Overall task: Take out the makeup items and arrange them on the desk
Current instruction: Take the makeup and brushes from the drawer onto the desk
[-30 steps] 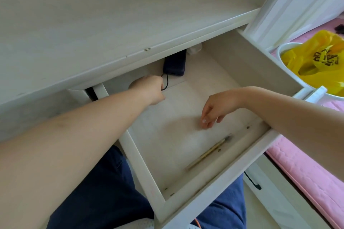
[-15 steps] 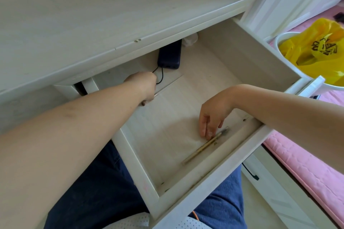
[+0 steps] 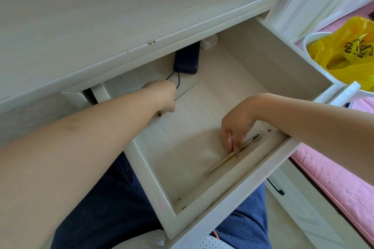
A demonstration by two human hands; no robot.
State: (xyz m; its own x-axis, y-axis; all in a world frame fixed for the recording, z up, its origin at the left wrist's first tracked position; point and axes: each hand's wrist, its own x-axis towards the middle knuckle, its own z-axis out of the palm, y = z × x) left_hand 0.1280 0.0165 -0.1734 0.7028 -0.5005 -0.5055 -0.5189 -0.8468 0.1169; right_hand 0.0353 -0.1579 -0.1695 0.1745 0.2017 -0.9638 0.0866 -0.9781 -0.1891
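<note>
The brush (image 3: pixel 232 154) lies in the drawer (image 3: pixel 267 159) at our five o'clock, our right hand (image 3: pixel 235 127) pinching it, while our left hand (image 3: pixel 162 97), at eleven o'clock, is curled, its grip unclear.

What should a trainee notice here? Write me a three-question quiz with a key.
1. True or false: the drawer is shut.
2. Fill in: the black cable by the left hand runs to a dark ____ at the back of the drawer.
3. The right hand has its fingers on: A the cable, B the brush, C the yellow bag.

Key: 1 false; 2 power bank; 3 B.
</note>
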